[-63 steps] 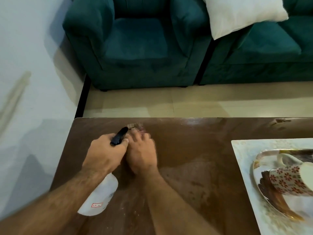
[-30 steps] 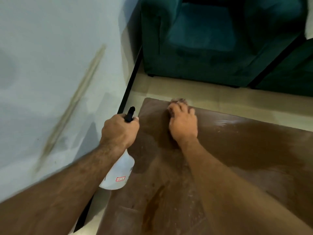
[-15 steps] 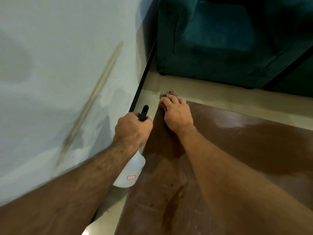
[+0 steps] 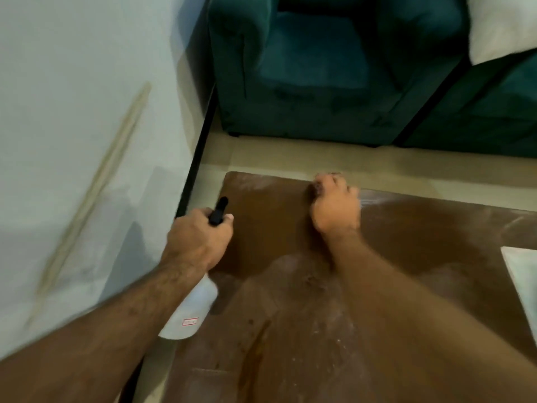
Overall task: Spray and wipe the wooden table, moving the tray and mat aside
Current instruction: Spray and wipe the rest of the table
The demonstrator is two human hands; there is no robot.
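**Cloth at the far edge, bottle held over the left side**

The right hand [image 4: 335, 209] has its grip curled on a small cloth [image 4: 318, 187], barely visible under the fingers, pressed to the far edge of the wooden desk [image 4: 421, 237]. The left hand [image 4: 197, 242] grips a white spray bottle [image 4: 190, 312] by its black head, over the desk's left edge. The pale mat [image 4: 523, 274] lies at the right.

The left hand [image 4: 197, 239] is curled into a closed grip, the forearm coming in from the lower left. The right hand [image 4: 334, 207] reaches further forward with the arm stretched out — its fingers [image 4: 325, 181] look bent downward, though motion blur hides the detail.
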